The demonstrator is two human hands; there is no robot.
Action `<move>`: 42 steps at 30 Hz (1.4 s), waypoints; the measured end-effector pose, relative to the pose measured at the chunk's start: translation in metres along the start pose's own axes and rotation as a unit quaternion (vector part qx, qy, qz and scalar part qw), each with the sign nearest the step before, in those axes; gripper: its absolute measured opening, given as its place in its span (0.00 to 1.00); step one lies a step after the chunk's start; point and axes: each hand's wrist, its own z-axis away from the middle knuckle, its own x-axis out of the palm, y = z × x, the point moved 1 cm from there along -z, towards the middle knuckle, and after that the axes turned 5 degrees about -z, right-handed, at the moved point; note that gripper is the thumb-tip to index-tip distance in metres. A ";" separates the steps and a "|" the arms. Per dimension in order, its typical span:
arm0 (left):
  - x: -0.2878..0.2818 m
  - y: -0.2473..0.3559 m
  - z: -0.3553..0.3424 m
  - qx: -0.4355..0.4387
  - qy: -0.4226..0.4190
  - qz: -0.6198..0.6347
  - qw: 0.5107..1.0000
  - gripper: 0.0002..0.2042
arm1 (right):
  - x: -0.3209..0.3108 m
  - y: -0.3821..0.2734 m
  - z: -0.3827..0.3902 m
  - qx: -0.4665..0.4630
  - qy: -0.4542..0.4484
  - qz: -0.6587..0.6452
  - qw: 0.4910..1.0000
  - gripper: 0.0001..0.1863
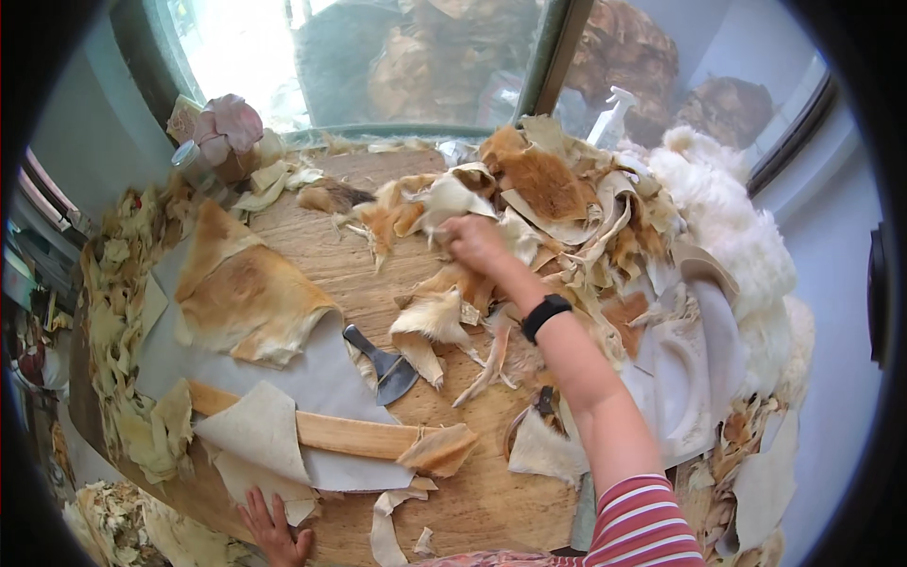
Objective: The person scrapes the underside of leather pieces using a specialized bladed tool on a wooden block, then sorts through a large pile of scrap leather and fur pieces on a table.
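Note:
My right hand [472, 241] reaches far over the wooden table [472, 501] and is closed on a pale scrap of hide [449, 200] at the edge of a heap of fur and hide offcuts [567, 203]. A black band sits on that wrist. My left hand [274, 529] rests flat near the table's front edge, fingers spread, touching a cream piece of hide [260, 435]. A metal scraper blade [383, 364] lies on the wood between the hands.
A tan fur pelt [246, 293] lies on grey sheet at left, over a long wooden slat [350, 435]. White fleece [737, 246] is piled at right, a spray bottle [612, 118] at the back. Shredded trimmings [118, 312] line the left edge.

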 end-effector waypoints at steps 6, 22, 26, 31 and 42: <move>0.004 -0.001 0.001 -0.001 -0.012 0.006 1.000 0.38 | 0.004 -0.019 0.005 -0.074 -0.153 -0.145 0.975 0.15; 0.004 0.000 -0.001 0.002 -0.009 0.007 1.000 0.38 | -0.153 0.135 -0.016 0.061 0.291 -0.420 0.858 0.19; 0.002 0.000 -0.003 0.004 -0.014 0.002 1.000 0.38 | -0.127 0.080 -0.039 0.003 0.352 -0.247 0.903 0.18; 0.000 0.002 -0.004 0.001 0.000 0.014 1.000 0.38 | -0.051 -0.012 -0.034 -0.119 0.130 -0.208 0.962 0.20; 0.006 0.000 -0.004 0.020 0.003 0.000 1.000 0.38 | -0.077 0.050 0.004 -0.017 0.189 -0.073 0.979 0.20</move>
